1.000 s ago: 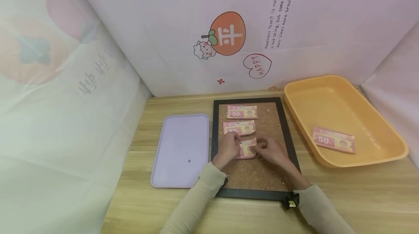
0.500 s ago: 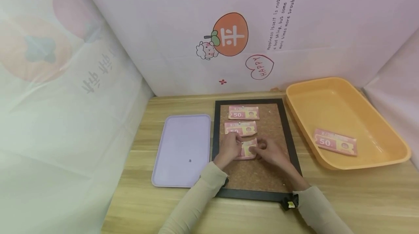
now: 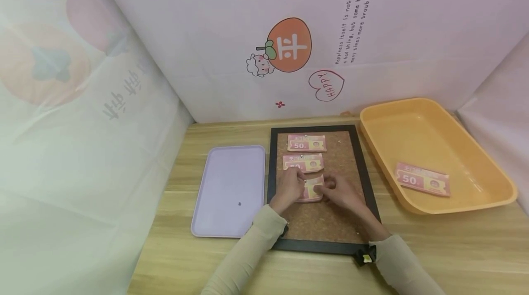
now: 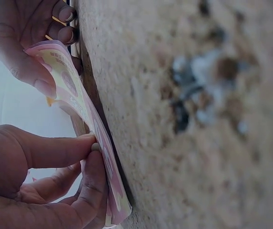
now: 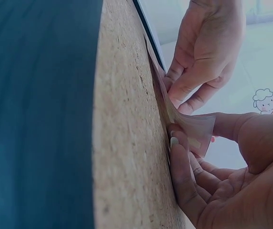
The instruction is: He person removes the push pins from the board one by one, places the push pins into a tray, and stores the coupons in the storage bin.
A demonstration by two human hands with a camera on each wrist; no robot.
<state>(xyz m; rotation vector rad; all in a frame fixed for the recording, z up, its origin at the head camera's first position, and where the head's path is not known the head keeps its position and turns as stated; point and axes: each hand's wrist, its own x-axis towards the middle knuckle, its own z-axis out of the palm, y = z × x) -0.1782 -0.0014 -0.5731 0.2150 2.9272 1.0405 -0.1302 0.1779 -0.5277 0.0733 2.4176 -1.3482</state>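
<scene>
A pink and yellow paper coupon lies on a black-framed corkboard, its right end curling up. My left hand brings thumb and fingertips together against the coupon's upper left face. They pinch what looks like a small pin, mostly hidden between them. At the coupon's right end, my right hand grips the raised edge, thumb in front and fingers behind, as the right wrist view shows. Farther up the board are two similar coupons, one at the top and one below it, each with a small metallic spot.
To the left of the board is a lilac tray with a tiny dark item in it. On the right stands a yellow-orange bin holding another coupon. Printed sheets hang around the wooden table.
</scene>
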